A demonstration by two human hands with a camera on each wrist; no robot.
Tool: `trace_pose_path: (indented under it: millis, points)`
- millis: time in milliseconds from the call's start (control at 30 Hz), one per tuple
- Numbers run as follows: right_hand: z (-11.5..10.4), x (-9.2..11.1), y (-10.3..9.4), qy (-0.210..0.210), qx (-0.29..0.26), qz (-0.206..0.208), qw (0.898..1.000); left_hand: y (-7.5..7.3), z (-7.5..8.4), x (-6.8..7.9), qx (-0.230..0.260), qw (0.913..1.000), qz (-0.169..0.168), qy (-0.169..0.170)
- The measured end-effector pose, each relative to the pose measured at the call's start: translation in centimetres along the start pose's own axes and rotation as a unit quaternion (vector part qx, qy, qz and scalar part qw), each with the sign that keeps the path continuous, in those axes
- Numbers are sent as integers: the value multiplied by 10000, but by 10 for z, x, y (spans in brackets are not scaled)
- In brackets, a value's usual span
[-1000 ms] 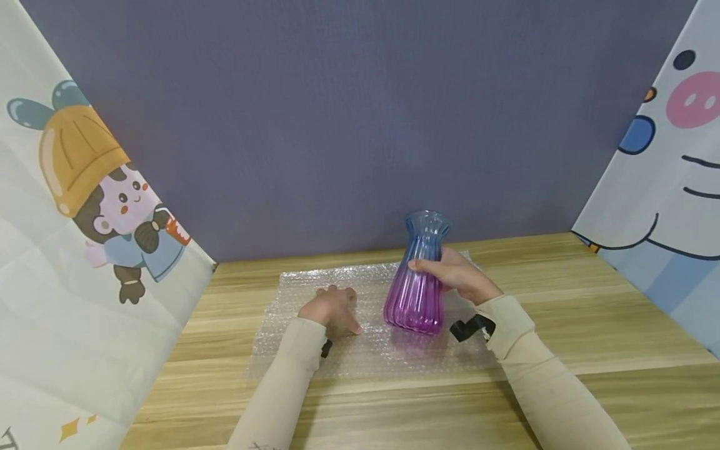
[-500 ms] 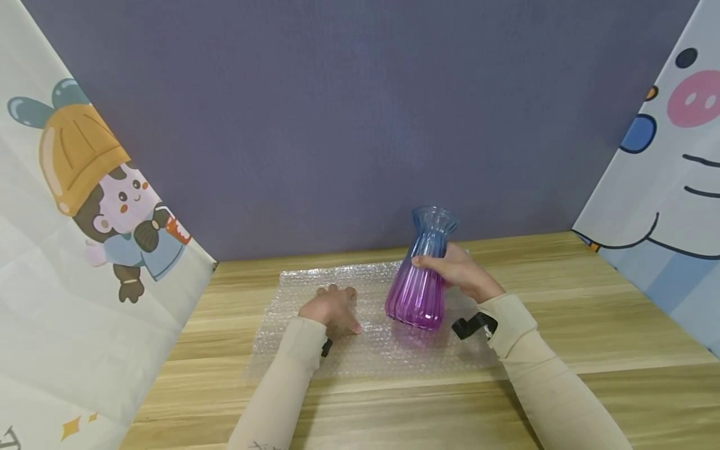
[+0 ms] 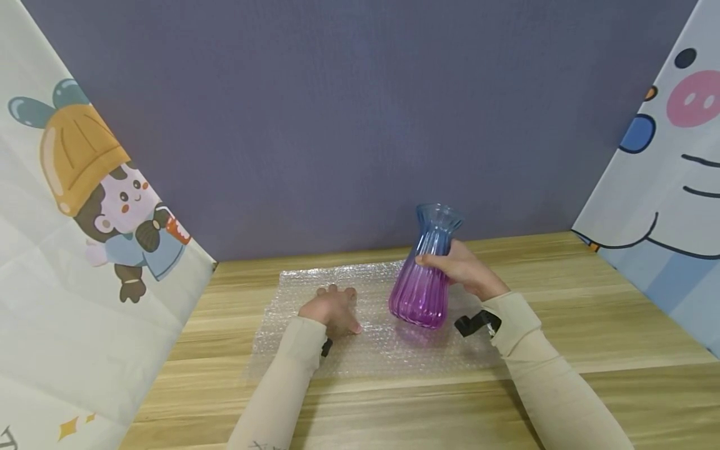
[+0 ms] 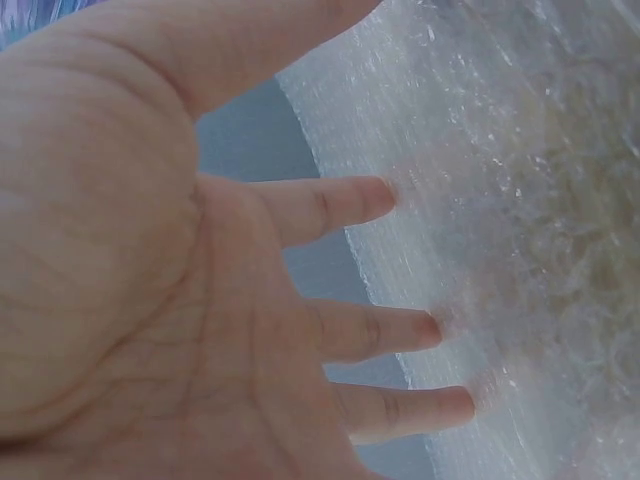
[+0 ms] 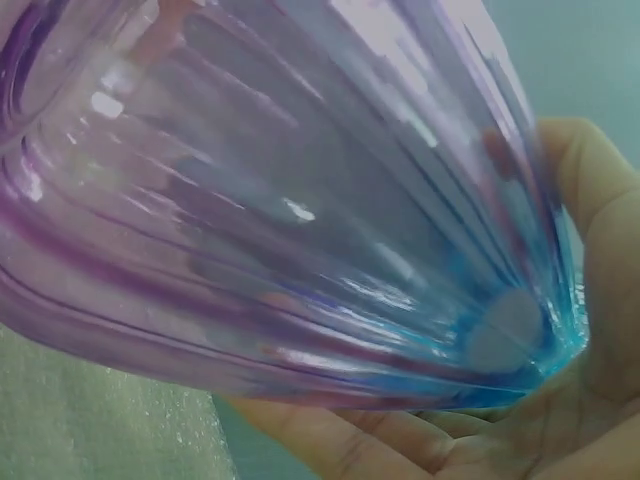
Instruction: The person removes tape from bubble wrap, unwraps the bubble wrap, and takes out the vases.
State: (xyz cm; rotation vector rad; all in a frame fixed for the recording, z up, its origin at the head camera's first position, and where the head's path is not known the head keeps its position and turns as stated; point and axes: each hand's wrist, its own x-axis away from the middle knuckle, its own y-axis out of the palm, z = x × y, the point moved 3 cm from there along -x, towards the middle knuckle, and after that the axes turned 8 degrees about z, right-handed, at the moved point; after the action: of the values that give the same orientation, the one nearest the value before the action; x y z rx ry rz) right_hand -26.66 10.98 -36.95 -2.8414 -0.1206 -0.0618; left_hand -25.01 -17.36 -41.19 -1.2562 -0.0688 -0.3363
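A ribbed glass vase, blue at its flared mouth and purple at its base, is tilted with its mouth leaning to the right. My right hand grips it around the middle, thumb across the front; the right wrist view shows the fingers wrapped behind the glass. Beneath lies a sheet of clear bubble wrap, which mirrors the purple base. On the sheet's left part my left hand rests with fingers spread. In the left wrist view its fingertips touch the bubble wrap.
The sheet lies on a wood-grain table. A grey-blue panel stands along the table's back edge. Cartoon-printed white cloths hang at the left and right sides. A black strap sits at my right wrist.
My right hand has shifted the vase slightly up and to the right, and its mouth leans a bit further right. My left hand has stayed in place on the bubble wrap.
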Motion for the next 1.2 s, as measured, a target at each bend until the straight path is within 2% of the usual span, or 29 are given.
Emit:
trace_pose_path:
  millis: [267, 1200]
  points:
    - [-1, 4, -3, -96, -18, 124, 9999, 1, -1, 0, 115, 9999, -70, -13]
    - [-9, 21, -16, 37, 15, 569, 9984, 1, -6, 7, 91, 9998, -108, 145]
